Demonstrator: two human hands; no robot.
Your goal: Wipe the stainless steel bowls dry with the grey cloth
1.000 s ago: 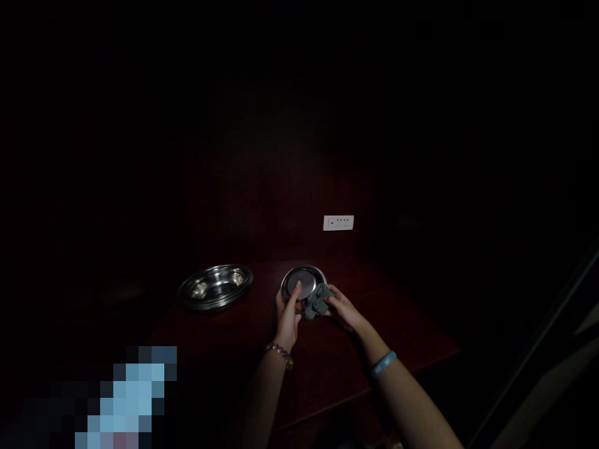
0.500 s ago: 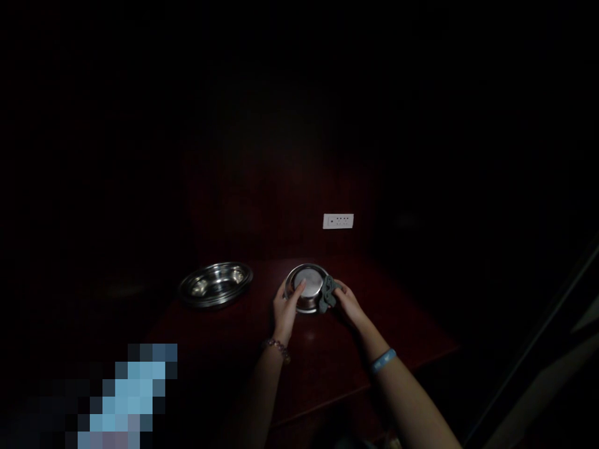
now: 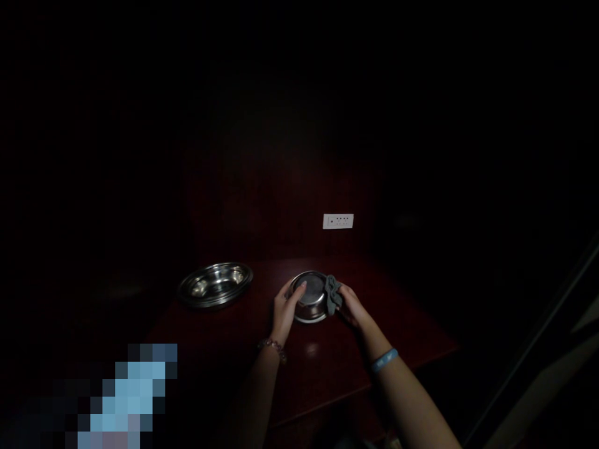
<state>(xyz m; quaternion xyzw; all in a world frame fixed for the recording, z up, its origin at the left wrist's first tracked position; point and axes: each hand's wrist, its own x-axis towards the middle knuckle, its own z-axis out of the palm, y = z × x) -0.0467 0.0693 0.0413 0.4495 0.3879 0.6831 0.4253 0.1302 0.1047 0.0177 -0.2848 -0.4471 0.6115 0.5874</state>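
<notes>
A round stainless steel bowl is held bottom up over the dark red table, its flat base facing me. My left hand is closed on the bowl's left side, with the thumb lying on the base. On the right side, my right hand grips a crumpled grey-green cloth and presses it against the rim and wall. The fingers of my right hand are partly hidden behind the cloth and bowl.
Shiny metal dishes, apparently stacked, sit at the left of the table. A white socket panel is on the back wall. The table's front edge runs below my hands. Both sides are very dark; a pixelated patch covers the lower left.
The bowl has tilted and shifted slightly right and toward me, its base now darker. My right hand and the cloth have moved a little to the right along with it.
</notes>
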